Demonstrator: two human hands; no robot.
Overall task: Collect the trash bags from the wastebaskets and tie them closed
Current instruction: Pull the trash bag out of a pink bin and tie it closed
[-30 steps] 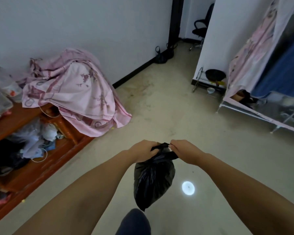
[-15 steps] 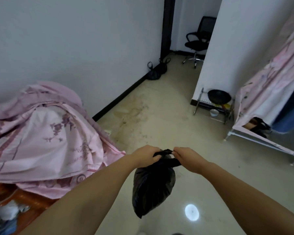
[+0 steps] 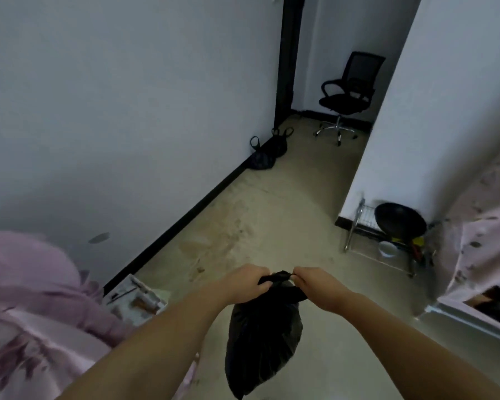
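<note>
Raised slightly, both hands [image 3: 283, 284] apparently pinch bag [image 3: 263, 342] top.

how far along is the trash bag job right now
Done: two tied black plastic bags sit on the floor by the wall. In hand: the left hand and right hand grip the neck of a hanging black plastic trash bag, mid-tie. Left: finishing that knot; no wastebaskets are in view.

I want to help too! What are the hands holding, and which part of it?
Both hands, left and right, grip the black trash bag by its gathered top; the full part hangs below.
</note>
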